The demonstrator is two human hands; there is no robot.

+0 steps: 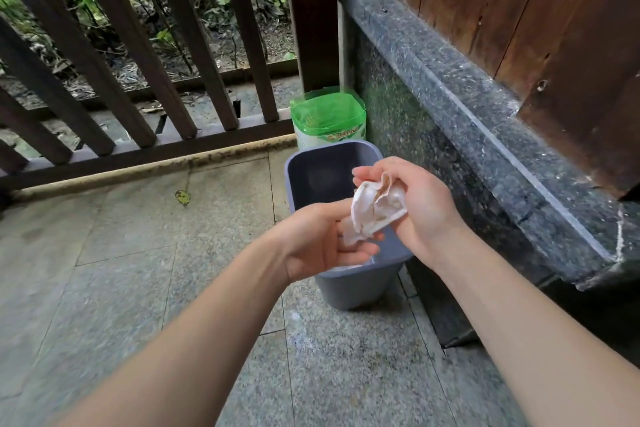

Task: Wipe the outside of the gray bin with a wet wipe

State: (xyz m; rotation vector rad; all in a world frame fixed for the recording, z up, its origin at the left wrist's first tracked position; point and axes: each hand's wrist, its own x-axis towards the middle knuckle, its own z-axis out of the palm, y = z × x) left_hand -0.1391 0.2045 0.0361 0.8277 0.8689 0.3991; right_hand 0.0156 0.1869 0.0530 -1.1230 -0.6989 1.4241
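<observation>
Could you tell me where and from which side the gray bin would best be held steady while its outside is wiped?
Probably the left rim of the gray bin, taken from above with the left hand. The bin stands upright and open, so its rim is bare there, while the stone wall crowds its right side. Both hands now hold the wipe; the right hand could keep it.

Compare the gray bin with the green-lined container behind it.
The gray bin is plain gray and unlined; the green-lined container is white with a printed label and a green bag folded over its rim. The gray bin stands nearer, under both hands holding the wipe; the green-lined container sits back against the railing post. Both stand upright and open-topped on the stone floor beside the wall.
</observation>
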